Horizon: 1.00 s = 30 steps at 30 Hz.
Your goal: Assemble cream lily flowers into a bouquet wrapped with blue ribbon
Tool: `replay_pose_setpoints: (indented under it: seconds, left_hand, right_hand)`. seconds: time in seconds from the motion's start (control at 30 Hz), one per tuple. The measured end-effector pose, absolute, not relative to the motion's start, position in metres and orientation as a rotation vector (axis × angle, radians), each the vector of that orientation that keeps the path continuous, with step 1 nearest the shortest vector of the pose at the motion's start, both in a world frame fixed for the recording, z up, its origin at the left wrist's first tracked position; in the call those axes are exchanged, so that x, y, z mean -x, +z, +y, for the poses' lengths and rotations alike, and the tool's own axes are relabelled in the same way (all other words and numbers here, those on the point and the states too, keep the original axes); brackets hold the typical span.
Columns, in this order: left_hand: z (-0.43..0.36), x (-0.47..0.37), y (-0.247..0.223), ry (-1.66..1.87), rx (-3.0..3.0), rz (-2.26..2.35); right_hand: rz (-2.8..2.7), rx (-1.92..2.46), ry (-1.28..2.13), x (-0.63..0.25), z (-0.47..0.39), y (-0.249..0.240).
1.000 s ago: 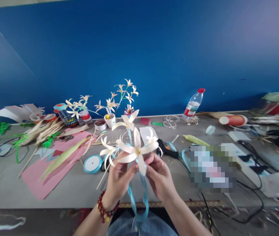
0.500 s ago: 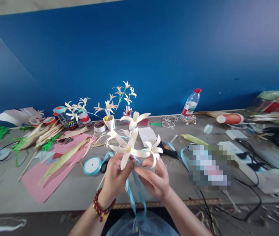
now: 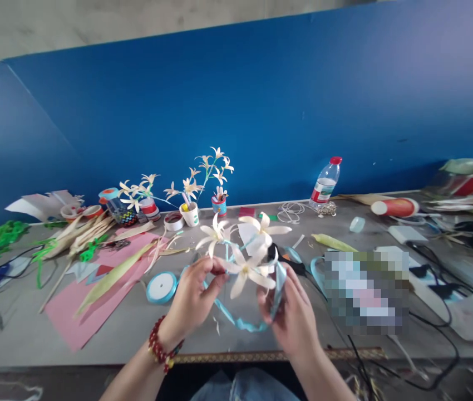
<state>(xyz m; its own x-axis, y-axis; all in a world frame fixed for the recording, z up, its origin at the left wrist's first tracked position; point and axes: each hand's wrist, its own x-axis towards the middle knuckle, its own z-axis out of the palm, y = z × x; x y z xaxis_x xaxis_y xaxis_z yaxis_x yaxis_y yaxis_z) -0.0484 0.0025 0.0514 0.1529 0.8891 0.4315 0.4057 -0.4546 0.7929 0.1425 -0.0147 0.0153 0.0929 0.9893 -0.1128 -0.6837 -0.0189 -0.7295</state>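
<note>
A spray of cream handmade flowers (image 3: 247, 271) is held up over the front of the table, its blooms facing me. My left hand (image 3: 195, 292), with a red bead bracelet at the wrist, pinches it from the left side; petals partly hide what lies between the fingertips. Light blue ribbon (image 3: 242, 324) sags in a loop below the blooms. It runs up to my right hand (image 3: 292, 312), whose fingers are closed on it beside the right-hand bloom. A reel of blue ribbon (image 3: 162, 287) lies left of my left hand.
Pink paper (image 3: 73, 312) and corn husks (image 3: 113, 275) lie to the left. Farther back stand a white cup (image 3: 189, 214) with similar flowers and a water bottle (image 3: 325, 184). Black-handled scissors (image 3: 295, 267) lie behind my right hand. Black cables (image 3: 432, 384) trail at the right.
My hands have moved apart, the right one to the right with the ribbon. The blooms have turned and shifted, and the hanging ribbon has been drawn up into a wider loop.
</note>
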Motion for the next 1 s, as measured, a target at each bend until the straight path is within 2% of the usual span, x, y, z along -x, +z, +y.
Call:
replay_pose_setpoints:
  seconds: [0.1, 0.2, 0.33, 0.47, 0.57, 0.67, 0.77, 1.0]
  left_hand:
    - [0.009, 0.064, 0.058, 1.125, -1.785, 1.239]
    - [0.017, 0.088, 0.064, 1.078, -1.666, 1.213]
    - [0.018, 0.115, 0.067, 1.035, -1.518, 1.165]
    - [0.008, 0.116, 0.063, 0.979, -1.287, 1.057]
    - [0.001, 0.103, 0.057, 1.046, -1.254, 1.091]
    - [-0.002, 0.087, 0.050, 1.044, -1.301, 1.124]
    - [-0.001, 0.076, 0.045, 0.986, -1.363, 1.143]
    - [0.000, 0.064, 0.042, 0.998, -1.339, 1.113]
  right_hand:
    - [-0.641, 0.721, 1.915, -0.173, -0.003, 0.020]
    - [-0.763, 0.752, 1.920, -0.212, 0.012, 0.022]
    - [-1.120, 0.981, 1.588, -0.254, 0.044, 0.016]
    - [-1.448, 1.317, 0.750, -0.249, 0.067, 0.008]
    - [-1.549, 1.215, 0.395, -0.208, 0.049, 0.006]
    - [-1.743, 0.894, 0.665, -0.156, 0.017, 0.007]
    - [-1.706, 0.828, 0.797, -0.120, -0.001, 0.012]
    - [-1.914, 0.877, 0.514, -0.120, 0.005, 0.023]
